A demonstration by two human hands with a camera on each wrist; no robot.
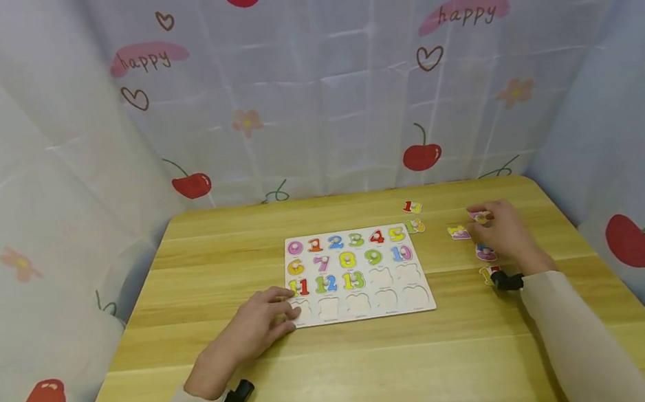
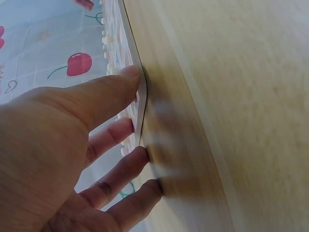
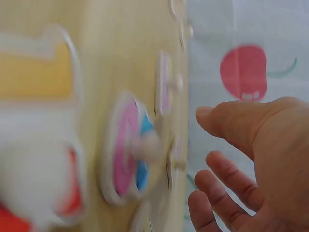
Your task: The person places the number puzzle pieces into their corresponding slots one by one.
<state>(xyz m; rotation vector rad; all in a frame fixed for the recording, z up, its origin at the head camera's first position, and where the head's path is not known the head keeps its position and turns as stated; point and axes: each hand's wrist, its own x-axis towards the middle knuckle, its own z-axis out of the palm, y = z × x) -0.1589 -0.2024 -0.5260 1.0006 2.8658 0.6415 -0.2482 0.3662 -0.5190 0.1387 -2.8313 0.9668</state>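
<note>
A white number puzzle board (image 1: pixel 341 323) lies on the table, its upper rows filled with coloured numbers up to 13; the lower recesses are bare. My left hand (image 1: pixel 265 320) rests at the board's left edge, thumb and fingertips on its corner (image 2: pixel 141 104), fingers spread. Over the loose pieces at the right, my right hand (image 1: pixel 505 233) hovers with fingers loosely bent and nothing between them. Below its palm lies a pink and blue knobbed piece (image 3: pixel 123 154). A pink and yellow piece (image 1: pixel 459 233) is left of the fingertips; another pink piece (image 1: pixel 477 214) is partly hidden by them.
A red and yellow piece (image 1: pixel 413 207) lies behind the board, and a green and orange piece (image 1: pixel 416 226) touches its back right corner. Near the right wrist is a yellow and red piece (image 1: pixel 488 273). A cherry-printed curtain (image 1: pixel 336 122) encloses the wooden table (image 1: pixel 373 374).
</note>
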